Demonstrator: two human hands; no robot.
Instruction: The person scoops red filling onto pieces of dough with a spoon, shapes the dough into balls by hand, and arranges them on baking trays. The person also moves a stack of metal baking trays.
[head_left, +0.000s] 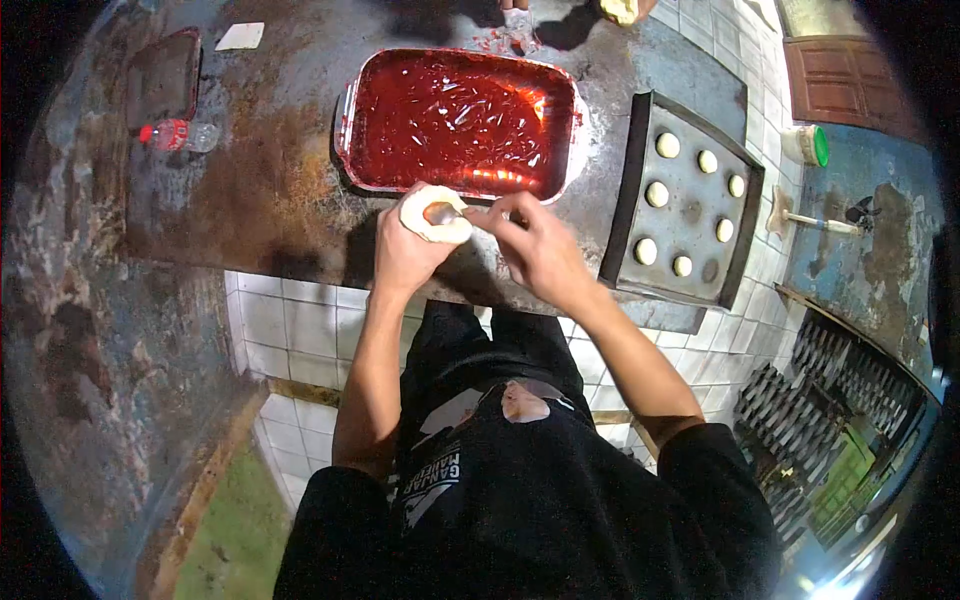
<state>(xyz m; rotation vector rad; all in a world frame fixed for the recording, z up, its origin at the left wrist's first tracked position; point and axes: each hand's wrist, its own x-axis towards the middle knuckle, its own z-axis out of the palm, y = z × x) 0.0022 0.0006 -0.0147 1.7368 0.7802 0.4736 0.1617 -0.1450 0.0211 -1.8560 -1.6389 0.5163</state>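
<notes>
My left hand cups a flattened round of pale dough just off the near edge of the red tray. A small spoon rests its bowl in the middle of the dough, where some reddish filling shows. Its handle is pinched between the fingers of my right hand. Beyond both hands lies a rectangular tray full of glossy red jam.
On the right, a dark baking tray holds several pale dough balls. A red-capped bottle lies at left near a white paper. Another person's hand shows at the top edge. A brush lies at far right.
</notes>
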